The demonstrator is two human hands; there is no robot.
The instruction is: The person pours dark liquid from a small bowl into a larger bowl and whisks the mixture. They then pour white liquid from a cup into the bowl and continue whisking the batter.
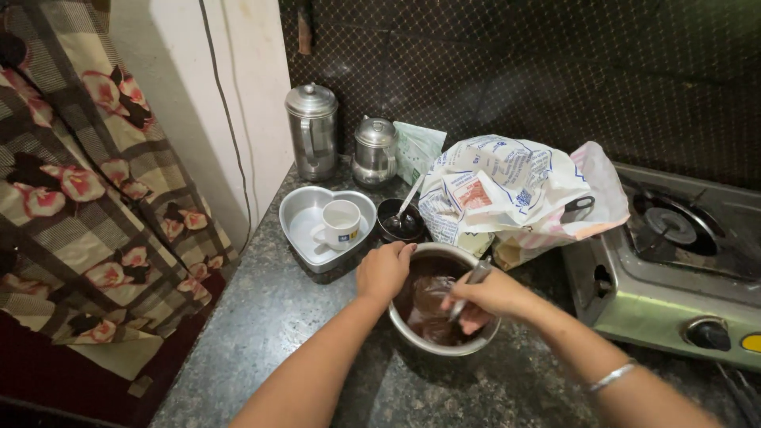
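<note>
Forearms enter from the near edge over a speckled dark tabletop (277, 317). Left hand (384, 269): curled over the near-left rim of a steel bowl (476, 342), gripping it. Right hand (491, 295): closed around a metal spoon (472, 279), its tip down in dark brown batter (428, 305); silver bangle (611, 376) on that wrist. Bowl: centre of tabletop, near side. Just beyond, left: heart-shaped tin (297, 208) holding a white mug (341, 223); small dark cup (400, 222), perhaps with a spoon inside. Far: two lidded steel canisters (312, 131). Right of these: crumpled printed bag (515, 190); gas stove (674, 269). Far left: floral curtain (71, 182).
</note>
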